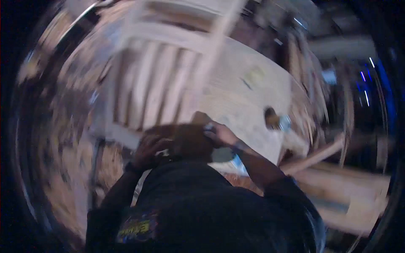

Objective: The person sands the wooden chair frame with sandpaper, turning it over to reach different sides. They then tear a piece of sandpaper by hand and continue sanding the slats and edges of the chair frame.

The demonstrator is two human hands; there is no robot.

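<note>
A pale wooden frame with several slats (148, 86), like part of a chair, lies on the worktable (240, 101) in front of me. My left hand (152, 147) is by the frame's lower rail, in shadow; its fingers are smeared by motion. My right hand (222, 135) is just right of the frame's lower corner, its fingers curled in around something small with a light glint, too blurred to name. A dark patch, perhaps shadow, lies between the hands.
On the tabletop are a yellowish item (254, 76) and, near the right edge, a dark round thing (271, 118) beside a pale blue one (285, 122). Wooden boards (346, 189) are at the right. Shavings or scraps (63, 177) seem to cover the floor at left.
</note>
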